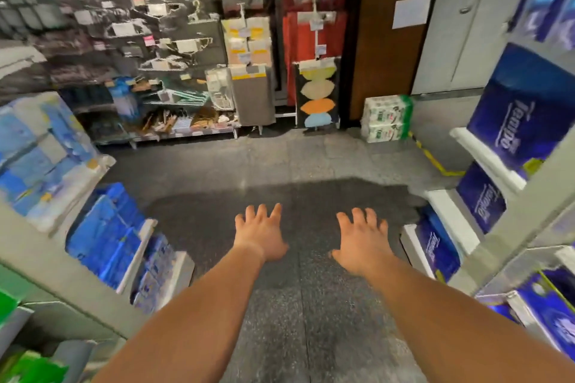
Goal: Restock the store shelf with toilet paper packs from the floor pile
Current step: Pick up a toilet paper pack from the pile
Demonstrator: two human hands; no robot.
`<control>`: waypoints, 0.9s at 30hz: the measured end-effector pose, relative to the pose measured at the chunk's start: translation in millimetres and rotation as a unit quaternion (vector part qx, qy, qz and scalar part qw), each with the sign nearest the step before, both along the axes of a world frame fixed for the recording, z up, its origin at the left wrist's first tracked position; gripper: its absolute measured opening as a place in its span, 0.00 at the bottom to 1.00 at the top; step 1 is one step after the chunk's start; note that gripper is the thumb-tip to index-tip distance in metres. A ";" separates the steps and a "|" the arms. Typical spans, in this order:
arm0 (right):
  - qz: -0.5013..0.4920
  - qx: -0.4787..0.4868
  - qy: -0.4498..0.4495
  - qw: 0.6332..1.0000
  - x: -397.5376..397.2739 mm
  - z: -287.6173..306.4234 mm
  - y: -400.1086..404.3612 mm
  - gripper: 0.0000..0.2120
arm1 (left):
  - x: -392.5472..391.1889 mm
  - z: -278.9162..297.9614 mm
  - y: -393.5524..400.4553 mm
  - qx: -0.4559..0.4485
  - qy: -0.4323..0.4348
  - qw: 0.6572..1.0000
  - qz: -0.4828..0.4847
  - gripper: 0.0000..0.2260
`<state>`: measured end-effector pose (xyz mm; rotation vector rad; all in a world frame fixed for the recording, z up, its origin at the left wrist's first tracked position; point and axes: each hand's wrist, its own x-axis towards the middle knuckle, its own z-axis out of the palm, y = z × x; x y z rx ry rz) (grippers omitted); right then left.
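Above the speckled grey floor (280,162), the left hand (259,235) and right hand (361,239) reach forward, fingers spread, holding nothing. A white-and-green plastic-wrapped toilet paper pack (387,118) stands far ahead.

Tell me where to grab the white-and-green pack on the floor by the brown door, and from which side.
Both hands look best: the pack is a wide, blocky stack, apparently two tiers, standing upright against the wall. Come from the aisle side and clamp its left and right ends low down, so both tiers likely lift together. Left hand and right hand are open and empty.
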<state>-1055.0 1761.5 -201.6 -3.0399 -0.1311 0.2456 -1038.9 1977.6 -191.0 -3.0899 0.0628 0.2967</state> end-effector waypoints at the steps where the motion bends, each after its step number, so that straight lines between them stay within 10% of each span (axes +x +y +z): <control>1: -0.013 0.002 -0.004 1.000 2.0 1.8 -6.4 0.42 | 7.0 1.3 -6.7 0.000 -0.001 1.000 -0.014 0.45; 15: -0.150 0.001 -0.034 0.988 77.2 -2.1 -47.7 0.42 | 130.4 -4.5 -54.7 -0.009 0.012 0.992 -0.127 0.45; 27: -0.178 0.018 -0.026 0.984 296.8 -1.0 -137.0 0.42 | 358.8 -0.3 -137.3 -0.036 0.000 0.991 -0.128 0.43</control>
